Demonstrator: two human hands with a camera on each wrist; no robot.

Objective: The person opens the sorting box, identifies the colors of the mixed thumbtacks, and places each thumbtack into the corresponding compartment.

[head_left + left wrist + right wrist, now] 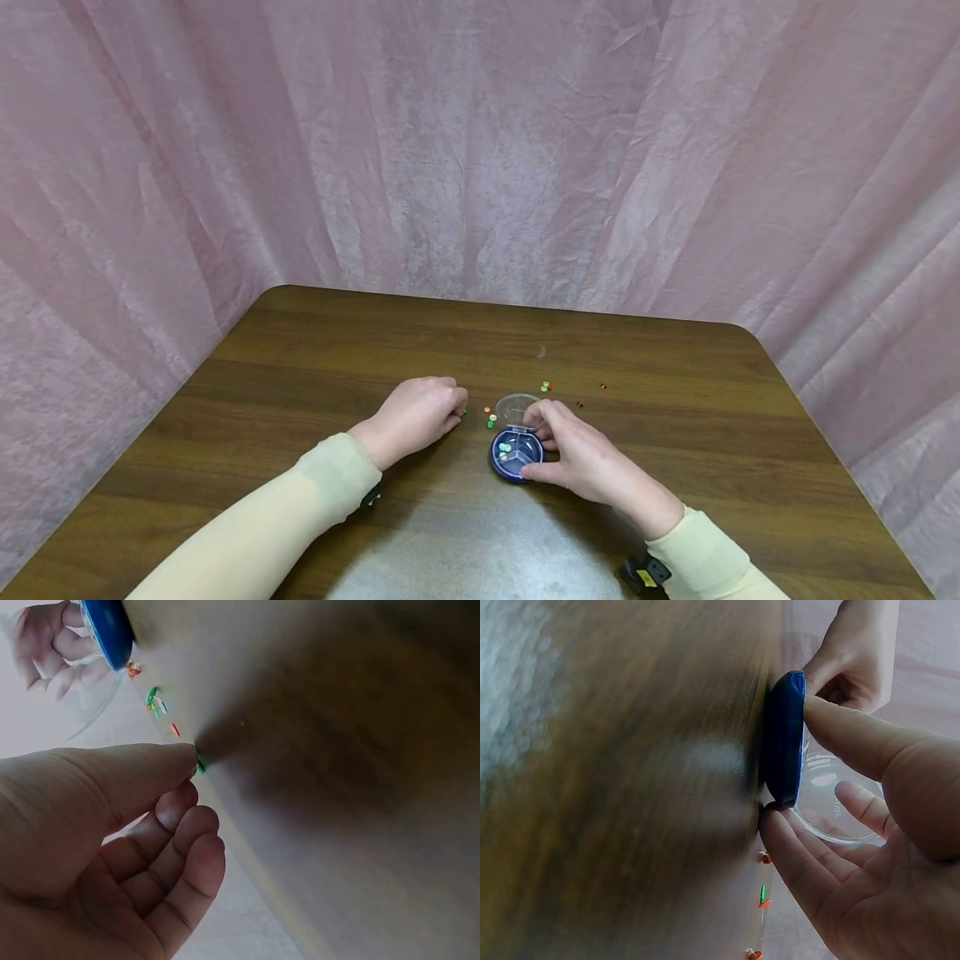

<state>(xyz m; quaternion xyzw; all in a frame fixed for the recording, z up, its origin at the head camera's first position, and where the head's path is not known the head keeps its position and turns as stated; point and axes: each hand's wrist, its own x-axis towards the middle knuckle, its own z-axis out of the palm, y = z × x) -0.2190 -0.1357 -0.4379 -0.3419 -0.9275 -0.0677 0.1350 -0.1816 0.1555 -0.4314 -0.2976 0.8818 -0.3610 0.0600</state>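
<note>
A round blue pill box [517,455] lies on the table with its clear lid [516,410] swung up at the back. Several pale, flat little pieces [504,450] sit in its left compartment. My right hand [581,457] holds the box from the right, thumb on the near rim and fingers by the hinge side; the right wrist view shows the thumb [855,731] on the blue edge. Left of the box, my left hand [420,417] pinches a small green piece [200,765] between thumb and forefinger, low over the tabletop.
Loose small orange and green pieces [491,424] lie between the left hand and the box. A green and red cluster [545,387] and several dark red bits [603,386] are scattered behind the box. Pink curtains [480,150] hang beyond the wooden table [337,350].
</note>
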